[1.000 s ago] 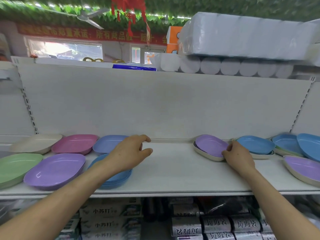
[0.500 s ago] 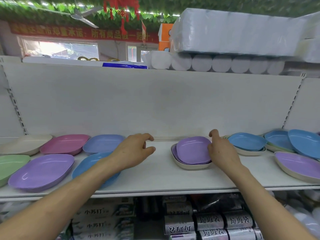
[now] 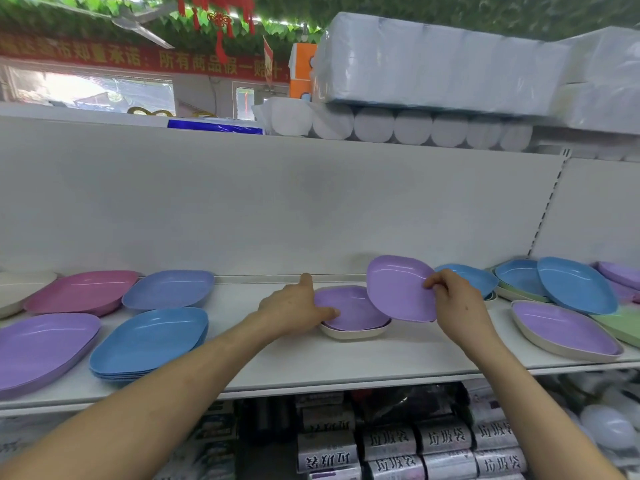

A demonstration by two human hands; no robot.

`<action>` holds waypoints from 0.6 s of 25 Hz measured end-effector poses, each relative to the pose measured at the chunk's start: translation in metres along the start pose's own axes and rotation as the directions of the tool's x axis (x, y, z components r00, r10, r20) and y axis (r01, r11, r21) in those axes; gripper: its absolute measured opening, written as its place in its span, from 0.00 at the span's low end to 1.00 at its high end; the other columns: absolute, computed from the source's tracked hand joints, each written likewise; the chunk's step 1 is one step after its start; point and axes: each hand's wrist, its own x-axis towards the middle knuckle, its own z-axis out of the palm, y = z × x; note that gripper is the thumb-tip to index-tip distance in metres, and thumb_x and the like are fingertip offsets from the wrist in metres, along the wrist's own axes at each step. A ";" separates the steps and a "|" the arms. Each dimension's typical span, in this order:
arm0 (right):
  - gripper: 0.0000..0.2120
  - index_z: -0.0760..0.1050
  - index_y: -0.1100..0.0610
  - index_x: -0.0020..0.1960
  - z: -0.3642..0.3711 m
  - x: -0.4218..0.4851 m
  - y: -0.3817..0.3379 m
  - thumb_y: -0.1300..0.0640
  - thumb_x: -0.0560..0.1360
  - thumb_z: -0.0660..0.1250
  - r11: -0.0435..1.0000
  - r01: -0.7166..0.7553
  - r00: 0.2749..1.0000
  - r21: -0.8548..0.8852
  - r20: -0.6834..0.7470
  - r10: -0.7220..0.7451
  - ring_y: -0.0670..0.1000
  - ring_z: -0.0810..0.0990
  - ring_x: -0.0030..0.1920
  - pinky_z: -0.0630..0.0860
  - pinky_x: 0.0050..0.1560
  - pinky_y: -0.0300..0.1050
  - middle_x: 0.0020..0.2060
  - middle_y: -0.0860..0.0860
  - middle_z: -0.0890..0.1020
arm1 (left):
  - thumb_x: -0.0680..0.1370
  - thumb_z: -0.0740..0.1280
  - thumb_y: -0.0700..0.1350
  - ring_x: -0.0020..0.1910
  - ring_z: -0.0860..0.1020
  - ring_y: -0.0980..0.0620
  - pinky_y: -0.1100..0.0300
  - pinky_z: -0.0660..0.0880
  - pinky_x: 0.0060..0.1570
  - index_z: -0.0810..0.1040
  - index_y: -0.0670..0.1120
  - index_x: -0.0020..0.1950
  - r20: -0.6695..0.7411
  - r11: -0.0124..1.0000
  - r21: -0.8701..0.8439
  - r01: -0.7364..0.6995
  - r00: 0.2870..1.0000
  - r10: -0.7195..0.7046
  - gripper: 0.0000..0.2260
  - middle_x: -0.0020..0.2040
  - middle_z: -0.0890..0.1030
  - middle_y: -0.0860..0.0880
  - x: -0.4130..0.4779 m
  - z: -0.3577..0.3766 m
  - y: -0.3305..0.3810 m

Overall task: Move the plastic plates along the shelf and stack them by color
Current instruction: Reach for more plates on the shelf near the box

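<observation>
The right hand's (image 3: 457, 306) fingers pinch a tilted purple plate (image 3: 398, 289), the left hand (image 3: 294, 306) lies open with its thumb on a second purple plate (image 3: 360, 313) in a cream plate (image 3: 353, 335), and a blue plate (image 3: 474, 277) lies just right.

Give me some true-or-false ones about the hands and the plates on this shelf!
1. The right hand holds a purple plate, tilted up. True.
2. The left hand grips a blue plate. False: it rests on the purple top of a small stack.
3. That stack has a cream plate at the bottom. True.
4. The pink plate lies next to the right hand. False: it lies far to the left, at the back.
</observation>
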 end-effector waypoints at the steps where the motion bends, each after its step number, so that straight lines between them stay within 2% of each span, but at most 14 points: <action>1: 0.14 0.79 0.55 0.53 -0.004 -0.001 0.003 0.64 0.82 0.55 1.000 -0.008 1.000 0.015 -0.001 0.008 0.49 0.78 0.41 0.71 0.38 0.43 0.44 0.49 0.81 | 0.72 0.71 0.64 0.54 0.78 0.42 0.52 0.74 0.46 0.63 0.48 0.66 0.001 0.999 -0.004 0.032 0.999 -0.032 0.32 0.57 0.78 0.47 0.003 0.002 0.004; 3: 0.13 0.78 0.53 0.54 -0.011 -0.004 0.007 0.64 0.82 0.56 1.000 -0.005 1.000 0.027 -0.007 0.006 0.48 0.79 0.41 0.71 0.38 0.42 0.44 0.45 0.80 | 0.73 0.74 0.54 0.52 0.78 0.41 0.53 0.73 0.43 0.62 0.45 0.63 -0.017 0.998 -0.027 0.058 0.998 -0.058 0.28 0.56 0.77 0.45 0.010 0.004 0.009; 6: 0.13 0.79 0.54 0.55 -0.020 -0.006 0.014 0.65 0.81 0.57 0.999 0.003 1.000 0.034 -0.031 -0.002 0.46 0.78 0.41 0.70 0.38 0.40 0.44 0.40 0.79 | 0.76 0.66 0.40 0.52 0.78 0.38 0.54 0.71 0.39 0.61 0.40 0.65 -0.061 0.998 -0.019 0.051 0.997 -0.052 0.21 0.55 0.77 0.40 0.016 0.000 0.013; 10: 0.14 0.80 0.55 0.56 -0.025 -0.007 0.020 0.66 0.81 0.58 0.999 0.008 1.000 0.051 -0.027 -0.007 0.46 0.78 0.44 0.70 0.40 0.37 0.44 0.38 0.78 | 0.77 0.58 0.36 0.49 0.79 0.37 0.52 0.70 0.38 0.62 0.40 0.60 -0.095 0.999 -0.042 0.003 0.995 -0.007 0.12 0.51 0.79 0.38 0.017 -0.002 0.011; 12: 0.15 0.80 0.55 0.58 -0.025 -0.009 0.020 0.66 0.80 0.58 0.998 0.012 1.000 0.058 -0.005 -0.012 0.42 0.77 0.43 0.69 0.39 0.35 0.46 0.43 0.80 | 0.76 0.56 0.36 0.46 0.80 0.37 0.49 0.77 0.43 0.62 0.42 0.63 -0.139 1.000 -0.026 -0.006 0.990 0.003 0.15 0.47 0.79 0.39 0.013 -0.007 0.011; 15: 0.17 0.78 0.54 0.62 -0.023 -0.010 0.015 0.66 0.79 0.61 0.996 0.031 0.999 0.079 0.043 -0.034 0.48 0.77 0.46 0.68 0.41 0.27 0.53 0.48 0.80 | 0.74 0.53 0.35 0.40 0.81 0.37 0.42 0.80 0.49 0.58 0.53 0.74 -0.251 0.997 0.065 -0.036 0.967 0.051 0.28 0.45 0.79 0.41 0.009 -0.020 0.008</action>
